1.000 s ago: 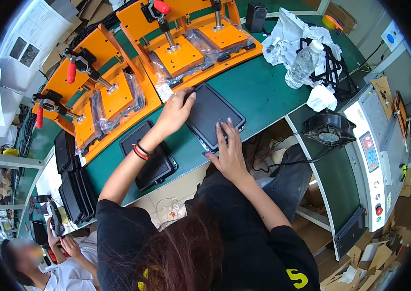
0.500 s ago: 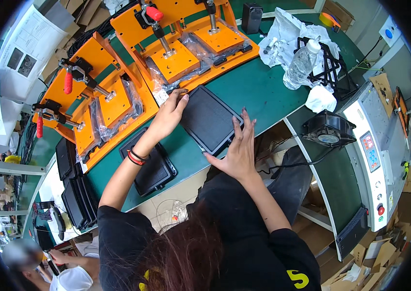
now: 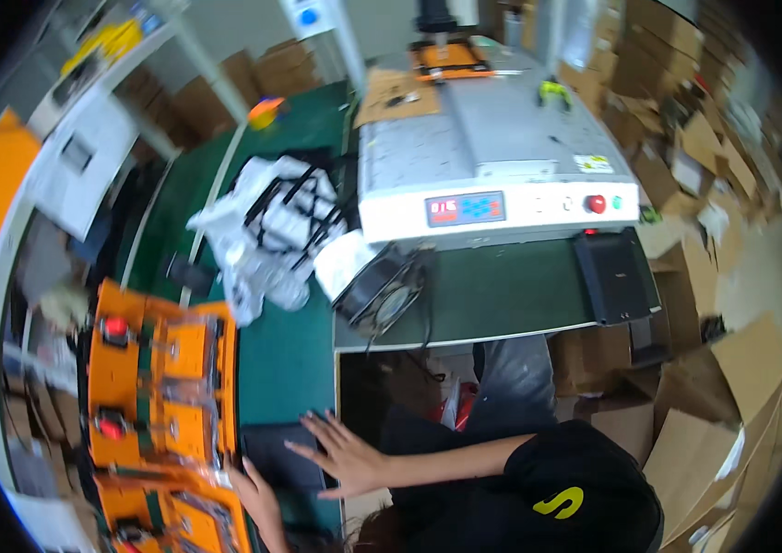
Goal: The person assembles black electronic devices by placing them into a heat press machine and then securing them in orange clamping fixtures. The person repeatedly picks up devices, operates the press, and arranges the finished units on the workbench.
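Here both hands lie spread and flat on the dark tray, right hand on its near edge, left hand by the orange jigs, gripping nothing; the tray rests on the green surface, apparently not yet loaded into a jig.

A green table shows a bare strip running away from the dark flat tray, where both hands rest. Left of the tray, orange clamp fixtures with upright red-knobbed levers wall off that side. Beyond the bare strip, a heap of clear plastic bags blocks the way. Right of the tray, a black fan and its cable sit at the table's edge, with a white machine behind.
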